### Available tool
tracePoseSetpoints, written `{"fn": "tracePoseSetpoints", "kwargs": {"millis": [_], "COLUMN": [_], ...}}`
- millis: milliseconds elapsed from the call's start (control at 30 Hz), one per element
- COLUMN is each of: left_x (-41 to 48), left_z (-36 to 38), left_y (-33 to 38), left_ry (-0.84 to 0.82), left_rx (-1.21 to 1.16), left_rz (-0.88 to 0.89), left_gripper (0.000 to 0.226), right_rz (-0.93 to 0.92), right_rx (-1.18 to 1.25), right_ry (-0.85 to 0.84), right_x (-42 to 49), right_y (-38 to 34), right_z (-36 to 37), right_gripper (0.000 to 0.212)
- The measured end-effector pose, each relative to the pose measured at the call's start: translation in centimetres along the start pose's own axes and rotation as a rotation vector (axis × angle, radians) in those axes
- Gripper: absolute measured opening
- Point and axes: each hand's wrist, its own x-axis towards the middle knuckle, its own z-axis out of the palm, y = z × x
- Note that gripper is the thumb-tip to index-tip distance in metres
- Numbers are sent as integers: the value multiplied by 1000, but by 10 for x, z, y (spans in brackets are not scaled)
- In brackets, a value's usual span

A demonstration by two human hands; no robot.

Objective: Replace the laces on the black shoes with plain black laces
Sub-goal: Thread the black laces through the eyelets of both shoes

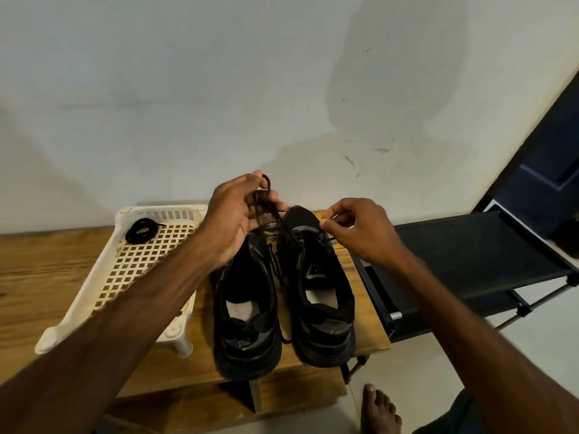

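Black shoes, logo blurred; left hand, right hand apparently pinch lace.

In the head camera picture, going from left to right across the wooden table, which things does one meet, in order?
white tray with a coiled black lace in it → black shoe beside the tray → second black shoe → black rack past the table's edge

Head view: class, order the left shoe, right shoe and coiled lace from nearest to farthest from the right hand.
1. Right shoe, at the right hand.
2. Left shoe, beside it, leftward.
3. Coiled lace, in the tray, far left.
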Motion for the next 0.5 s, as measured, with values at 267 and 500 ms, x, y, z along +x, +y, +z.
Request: {"fn": "tracePoseSetpoints", "kwargs": {"millis": [267,500], "left_x": [-3,-4], "left_z": [-2,4], "left_y": [-28,-32], "left_ry": [-94,-133], "left_rx": [1109,1446], "left_rz": [220,198], "left_gripper": [22,12], "right_rz": [-12,3], "right_rx": [-150,-180], "right_ry": [-267,-220], "right_x": [-3,-1], "right_y": [-7,-5], "right_z": [13,17], "right_gripper": [49,51]}}
